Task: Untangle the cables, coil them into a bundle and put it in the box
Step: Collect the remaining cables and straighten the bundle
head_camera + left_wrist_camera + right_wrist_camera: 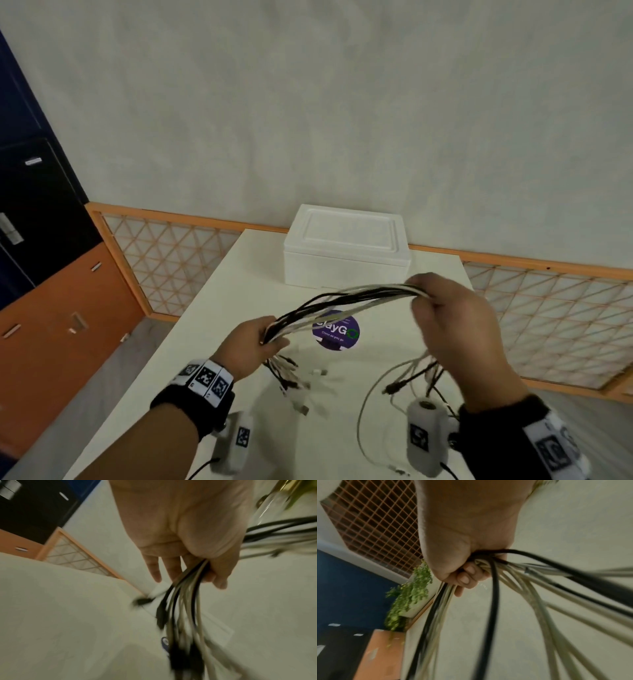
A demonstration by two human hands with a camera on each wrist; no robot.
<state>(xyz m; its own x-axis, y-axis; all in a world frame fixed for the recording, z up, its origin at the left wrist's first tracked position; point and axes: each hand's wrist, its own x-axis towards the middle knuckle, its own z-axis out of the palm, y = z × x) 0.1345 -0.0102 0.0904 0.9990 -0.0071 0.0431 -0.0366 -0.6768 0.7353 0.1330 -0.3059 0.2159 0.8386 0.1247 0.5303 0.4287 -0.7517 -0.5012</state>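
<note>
While both hands are raised above the tabletop [191,346], the cables [346,301], black and white, stretch between them in one bunch. The left hand [251,342] grips one end with its fingers [221,573] curled round it, plug ends dangling below. The right hand [455,318] is clenched on the other end, loose lengths trailing toward the near edge. The box [346,253], white with its lid on, stands at the far edge.

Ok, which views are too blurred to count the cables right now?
Head view: cables fairly sharp between left hand and right hand, dangling plugs smeared. Left wrist view: heavy motion blur below the fingers. Right wrist view: sharp at the grip, streaked further out.
</note>
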